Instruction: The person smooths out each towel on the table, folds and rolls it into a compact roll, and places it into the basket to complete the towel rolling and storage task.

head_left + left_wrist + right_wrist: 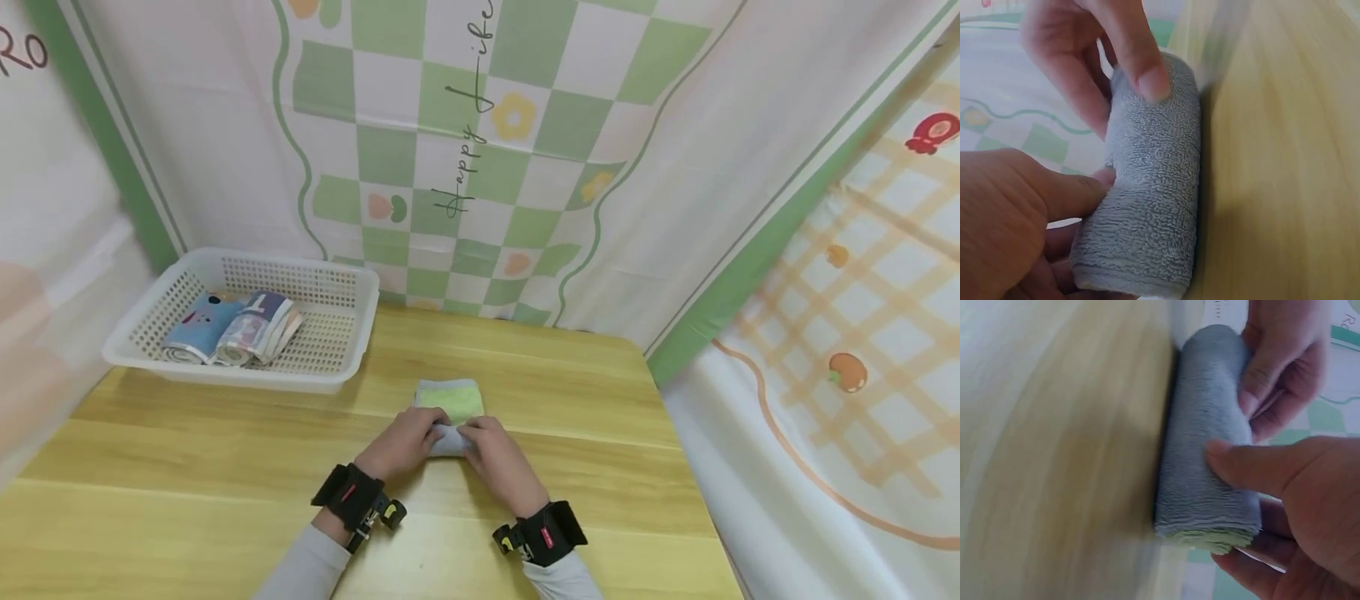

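A small terry towel (450, 442), grey-blue on one side with light green showing on the other, lies partly rolled on the wooden table. Its far end is a flat green piece with a grey edge. My left hand (401, 442) grips the roll's left end, thumb on the near side and fingers curled beyond it. At the opposite end my right hand (501, 462) holds the roll in the same way. In the right wrist view the towel roll (1207, 444) shows green layers at its end. The left wrist view shows the plain grey towel surface (1154, 187) between both thumbs.
A white plastic basket (352, 333) stands at the back left of the table (585, 400). It contains a blue rolled cloth (202, 325) and a purple-and-white patterned one (255, 325). Printed curtains (480, 167) hang behind the table and along its sides.
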Available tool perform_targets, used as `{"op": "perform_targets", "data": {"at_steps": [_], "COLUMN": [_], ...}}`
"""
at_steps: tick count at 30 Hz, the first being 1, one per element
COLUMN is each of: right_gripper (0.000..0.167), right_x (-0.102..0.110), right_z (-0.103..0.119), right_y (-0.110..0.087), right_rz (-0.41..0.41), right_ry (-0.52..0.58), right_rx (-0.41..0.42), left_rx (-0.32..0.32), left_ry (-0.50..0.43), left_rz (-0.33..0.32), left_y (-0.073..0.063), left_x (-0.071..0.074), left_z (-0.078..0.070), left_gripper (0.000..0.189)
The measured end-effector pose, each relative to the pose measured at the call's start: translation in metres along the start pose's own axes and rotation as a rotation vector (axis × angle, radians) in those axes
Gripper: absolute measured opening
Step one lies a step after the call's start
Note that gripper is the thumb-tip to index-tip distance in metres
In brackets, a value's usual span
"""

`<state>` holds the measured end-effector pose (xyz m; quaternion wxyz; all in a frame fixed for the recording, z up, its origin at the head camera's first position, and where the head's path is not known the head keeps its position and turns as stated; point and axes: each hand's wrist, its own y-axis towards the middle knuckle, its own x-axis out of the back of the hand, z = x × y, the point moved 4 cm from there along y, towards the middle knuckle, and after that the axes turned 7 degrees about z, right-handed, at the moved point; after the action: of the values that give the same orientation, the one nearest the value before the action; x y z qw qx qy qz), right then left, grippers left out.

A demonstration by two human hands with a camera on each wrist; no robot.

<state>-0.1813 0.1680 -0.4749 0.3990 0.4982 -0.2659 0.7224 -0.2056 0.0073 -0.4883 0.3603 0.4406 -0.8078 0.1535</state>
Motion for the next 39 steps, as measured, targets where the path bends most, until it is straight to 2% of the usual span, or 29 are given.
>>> {"op": "perform_targets", "data": {"at_steps": [3,7,11,14,18,22,24,26,28,31,34,37,39], "right_gripper": [0.028,0.029,0.031,0.029,0.027,0.019,0.016,0.021,0.031,0.037,0.031,0.025,0.023], "right_x": [-0.002,-0.006,-0.012,-0.013,-0.010,0.000,0.003,0.006,0.006,0.003,0.002,0.002,0.001], "right_z": [-0.004,-0.009,-0.012,-0.014,-0.011,0.001,0.009,0.015,0.019,0.018,0.013,0.007,0.002], "right_y": [0.007,0.014,0.017,0.017,0.014,0.006,0.002,0.000,0.000,0.002,0.007,0.012,0.014], "right_rz": [0.027,0.105,0.165,0.183,0.148,0.010,-0.041,-0.049,-0.022,0.017,0.037,0.058,0.072], "right_ry": [0.016,0.086,0.138,0.162,0.152,0.020,-0.048,-0.084,-0.085,-0.092,-0.103,-0.096,-0.074], "right_rx": [0.001,0.012,0.021,0.022,0.006,-0.022,-0.018,0.006,0.022,0.026,0.035,0.042,0.047], "left_rx": [0.018,0.053,0.007,-0.046,-0.057,-0.057,-0.035,0.004,0.038,0.072,0.072,0.031,-0.015], "left_ry": [0.001,0.075,0.182,0.215,0.220,0.184,0.143,0.105,0.083,0.059,0.061,0.087,0.126], "left_rz": [-0.019,-0.046,-0.057,-0.051,0.004,0.118,0.174,0.211,0.225,0.192,0.108,0.013,-0.025], "left_y": [0.000,-0.009,-0.020,-0.025,-0.022,-0.011,-0.005,0.000,0.003,0.005,0.004,0.001,-0.003], "left_x": [0.003,0.004,0.001,0.000,-0.002,0.001,0.005,0.009,0.012,0.014,0.012,0.009,0.007], "left_z": [-0.001,-0.005,-0.012,-0.014,-0.012,-0.008,-0.006,-0.005,-0.004,-0.004,-0.006,-0.010,-0.013], "left_gripper": [0.014,0.016,0.021,0.027,0.025,0.010,0.016,0.019,0.019,0.017,0.016,0.017,0.019]}}
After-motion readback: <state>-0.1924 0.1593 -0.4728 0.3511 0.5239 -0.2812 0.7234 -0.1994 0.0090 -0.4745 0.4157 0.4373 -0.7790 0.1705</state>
